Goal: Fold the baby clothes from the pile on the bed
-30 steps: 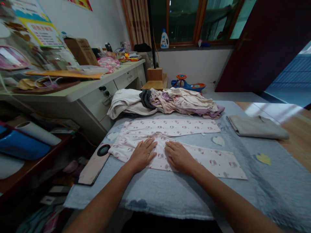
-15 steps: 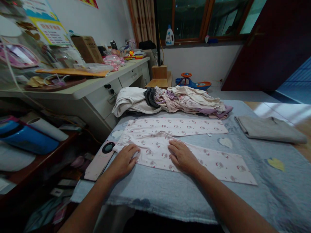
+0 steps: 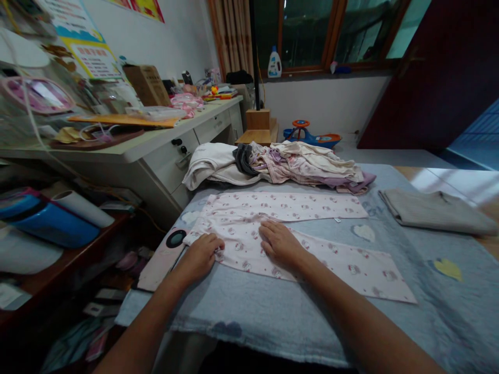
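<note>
A pair of pale pink printed trousers point(image 3: 312, 228) lies flat on a light blue towel point(image 3: 390, 311), its two legs spread toward the right. My left hand point(image 3: 200, 254) rests on the near waist corner with the fingers curled against the fabric edge; whether it pinches the cloth is unclear. My right hand point(image 3: 278, 241) lies flat and open on the trousers near the crotch, fingers stretched out and pressing down.
A heap of unfolded clothes point(image 3: 280, 163) sits at the far edge. A folded grey garment point(image 3: 436, 218) lies at the right. A pink phone point(image 3: 161, 259) lies left of the trousers. A cluttered white desk point(image 3: 156, 145) stands at the left.
My left hand slid left from the middle of the trousers to the waist corner and curled. My right hand shifted slightly farther along the cloth. The camera tilted a little.
</note>
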`<state>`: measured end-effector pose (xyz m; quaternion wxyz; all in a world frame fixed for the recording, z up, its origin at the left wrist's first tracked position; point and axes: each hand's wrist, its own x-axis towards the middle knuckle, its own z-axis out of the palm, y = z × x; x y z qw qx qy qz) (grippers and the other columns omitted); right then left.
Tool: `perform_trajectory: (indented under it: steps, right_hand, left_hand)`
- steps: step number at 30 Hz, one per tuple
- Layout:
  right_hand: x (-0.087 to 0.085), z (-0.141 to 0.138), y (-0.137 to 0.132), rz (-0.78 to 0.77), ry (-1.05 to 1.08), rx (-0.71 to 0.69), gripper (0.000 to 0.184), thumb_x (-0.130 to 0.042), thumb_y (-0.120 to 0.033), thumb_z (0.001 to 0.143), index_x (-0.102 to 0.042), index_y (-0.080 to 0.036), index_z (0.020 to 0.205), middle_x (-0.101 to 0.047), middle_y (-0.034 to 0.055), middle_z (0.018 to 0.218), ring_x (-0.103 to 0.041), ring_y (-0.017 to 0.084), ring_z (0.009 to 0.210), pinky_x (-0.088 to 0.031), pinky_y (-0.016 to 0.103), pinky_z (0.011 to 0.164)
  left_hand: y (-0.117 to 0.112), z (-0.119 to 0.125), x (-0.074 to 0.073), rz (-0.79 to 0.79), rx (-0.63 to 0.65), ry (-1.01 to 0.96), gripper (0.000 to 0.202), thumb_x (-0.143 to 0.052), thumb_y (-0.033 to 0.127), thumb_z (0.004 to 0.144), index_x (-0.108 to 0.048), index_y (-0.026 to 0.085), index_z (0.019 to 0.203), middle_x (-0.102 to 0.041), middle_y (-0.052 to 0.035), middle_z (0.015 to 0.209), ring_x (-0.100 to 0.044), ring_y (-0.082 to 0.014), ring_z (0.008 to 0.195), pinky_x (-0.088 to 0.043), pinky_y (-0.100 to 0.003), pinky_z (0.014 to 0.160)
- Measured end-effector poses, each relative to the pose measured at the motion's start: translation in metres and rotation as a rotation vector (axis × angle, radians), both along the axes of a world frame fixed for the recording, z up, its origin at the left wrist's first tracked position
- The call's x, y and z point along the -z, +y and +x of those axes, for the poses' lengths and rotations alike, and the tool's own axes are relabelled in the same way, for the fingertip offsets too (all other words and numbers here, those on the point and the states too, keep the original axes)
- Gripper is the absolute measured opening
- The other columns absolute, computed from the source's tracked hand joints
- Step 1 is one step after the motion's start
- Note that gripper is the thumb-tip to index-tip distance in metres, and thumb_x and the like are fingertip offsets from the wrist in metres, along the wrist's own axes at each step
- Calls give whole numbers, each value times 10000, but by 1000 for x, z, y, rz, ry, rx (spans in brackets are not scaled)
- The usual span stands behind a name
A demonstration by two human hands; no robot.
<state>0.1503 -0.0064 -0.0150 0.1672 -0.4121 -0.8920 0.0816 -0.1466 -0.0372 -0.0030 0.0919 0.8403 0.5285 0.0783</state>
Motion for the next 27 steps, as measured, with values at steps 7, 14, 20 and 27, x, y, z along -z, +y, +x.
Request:
perform_trajectory:
  steps: [7, 14, 20, 27]
  right_hand:
    - [11, 0, -4, -21, 16, 14, 427, -533, -327, 954, -578, -157, 1344, -475, 142, 1519, -386, 264, 1430, -287, 456, 1196]
    - [5, -2, -6, -11, -32, 19, 482, -558, -367, 936, -563, -144, 1363, -436, 152, 1546, -360, 278, 1445, -260, 443, 1206]
    - [4, -1, -12, -47, -119, 15, 767, -544, -616, 909, -440, -112, 1478, -320, 195, 1602, -252, 352, 1488, -208, 507, 1209]
    - [5, -1, -13, -43, -139, 19, 862, -548, -713, 863, -424, -140, 1495, -302, 198, 1609, -226, 388, 1491, -201, 528, 1200]
  left_hand:
    - [-1, -6, -11, -89, -27, 27, 307, -458, 36, 697, -636, 216, 872, -633, -43, 886, -590, -224, 917, -456, -331, 827]
    - [10, 27, -16, -19, -59, 45, 285, -446, 81, 850, -680, 194, 968, -683, -93, 1020, -619, -230, 975, -481, -352, 891]
    - [2, 37, 12, 12, 14, 29, 428, -484, 345, 959, -568, 225, 1362, -511, -111, 1482, -443, -282, 1373, -335, -490, 1149]
    - [-4, 15, 15, -13, -104, 96, 481, -450, 278, 948, -512, 252, 1424, -441, -115, 1545, -374, -326, 1426, -314, -595, 1132]
